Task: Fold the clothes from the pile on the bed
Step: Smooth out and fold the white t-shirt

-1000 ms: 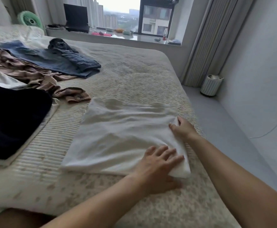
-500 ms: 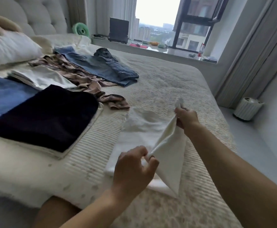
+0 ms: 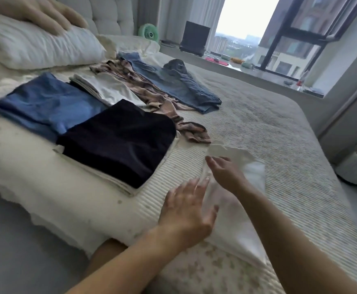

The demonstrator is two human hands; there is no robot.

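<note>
So nearest the camera both hands are on the white garment (image 3: 240, 211), which lies close to the near edge of the bed (image 3: 268, 128), folded into a narrow strip by the look of it. The left hand (image 3: 187, 211) has straight, spread fingers at the strip's left side, gripping nothing; the right hand (image 3: 224, 172) is a bit blurred, fingers loosely out over the upper part, and I can't see it pinching anything either. My guess is this piece needs one more fold or just a smoothing. Just left of it sits the navy folded piece (image 3: 120, 141) on top of a cream one, then a blue folded piece (image 3: 48, 102) and a white stack (image 3: 107, 88) further back, so a good chunk looks done. Still loose: the brown patterned garment (image 3: 152, 92) trailing toward the hands, and the jeans (image 3: 177, 85) behind it. Room-wise, the right half of the bed is bare mattress, plenty of spread-out space, but the white garment's lower corner is near the bed's edge. Pillow (image 3: 37, 45) is way back by the headboard.
</note>
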